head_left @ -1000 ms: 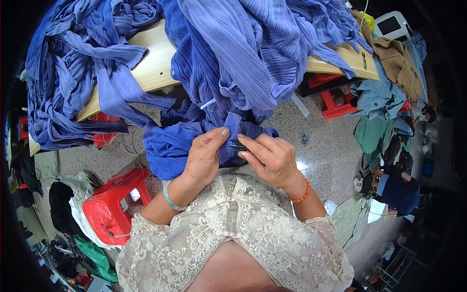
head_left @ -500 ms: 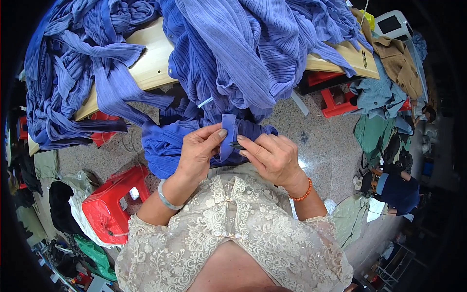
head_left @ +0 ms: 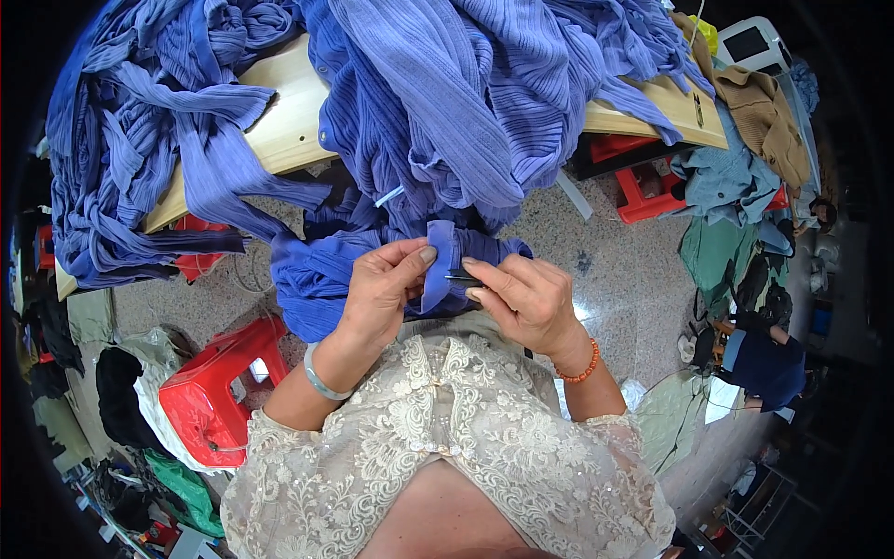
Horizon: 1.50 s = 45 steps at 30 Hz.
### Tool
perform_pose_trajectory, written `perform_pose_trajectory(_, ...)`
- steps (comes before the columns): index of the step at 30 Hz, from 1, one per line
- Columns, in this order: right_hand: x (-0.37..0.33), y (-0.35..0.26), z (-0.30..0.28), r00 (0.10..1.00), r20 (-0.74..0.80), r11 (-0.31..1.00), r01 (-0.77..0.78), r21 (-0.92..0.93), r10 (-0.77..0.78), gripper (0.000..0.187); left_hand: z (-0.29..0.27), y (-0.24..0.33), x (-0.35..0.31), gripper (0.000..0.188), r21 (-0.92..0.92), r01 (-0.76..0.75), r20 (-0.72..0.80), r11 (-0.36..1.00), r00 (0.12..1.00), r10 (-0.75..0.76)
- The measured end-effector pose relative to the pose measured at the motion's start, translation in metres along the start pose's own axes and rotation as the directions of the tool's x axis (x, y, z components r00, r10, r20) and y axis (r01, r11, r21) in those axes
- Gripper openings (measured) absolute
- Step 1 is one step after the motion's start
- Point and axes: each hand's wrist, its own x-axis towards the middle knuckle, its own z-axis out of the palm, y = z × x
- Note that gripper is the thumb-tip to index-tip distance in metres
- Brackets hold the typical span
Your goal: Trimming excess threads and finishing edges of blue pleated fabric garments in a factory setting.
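Across my lap hangs a blue ribbed knit garment [head_left: 312,289], bunched up below the table edge. My left hand [head_left: 384,284] pinches its smooth blue band [head_left: 438,265] between thumb and fingers, holding the strip upright. From the right side, my right hand [head_left: 523,296] grips a small dark pointed tool [head_left: 458,278] with two slim tips. Those tips reach the band's right edge; whether it is tweezers or thread snips I cannot tell. My curled fingers hide the tool's rear part.
More blue knitwear [head_left: 419,93] is heaped on the pale wooden table [head_left: 293,98] ahead. A small tool [head_left: 697,110] lies at its right end, near a brown knit garment [head_left: 764,121]. A red stool [head_left: 219,391] stands at my left, another red stool [head_left: 643,196] under the table.
My right hand has shifted slightly right, and the dark tool now lies more level, showing more of its length. The band has tilted a little; my left hand keeps its pinch.
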Motion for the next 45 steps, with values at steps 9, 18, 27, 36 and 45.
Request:
perform_pose_trajectory(9,0.001,-0.006,-0.004,0.999,0.035,1.000,0.005,-0.012,-0.005,0.031,0.001,0.000,0.000,0.015,0.006,0.005,0.012,1.000,1.000,-0.005)
perform_pose_trajectory(18,-0.001,0.005,-0.001,0.940,-0.047,0.913,-0.315,0.259,0.338,0.031,0.000,-0.003,0.000,0.016,0.020,0.022,0.072,1.000,0.997,-0.023)
perform_pose_trajectory(27,0.002,0.014,0.012,0.819,0.365,0.345,-0.532,0.774,0.443,0.025,0.003,0.003,-0.009,0.015,0.117,-0.035,0.199,0.993,0.980,0.011)
perform_pose_trajectory(36,0.001,0.011,0.003,0.772,0.337,0.290,-0.546,0.786,0.538,0.021,0.003,-0.001,-0.007,0.017,0.132,-0.072,0.225,0.989,0.973,0.041)
perform_pose_trajectory(45,-0.001,0.008,0.003,0.898,0.089,0.643,-0.375,0.668,0.431,0.015,0.010,0.005,-0.009,0.023,0.354,-0.060,0.325,0.933,0.944,-0.062)
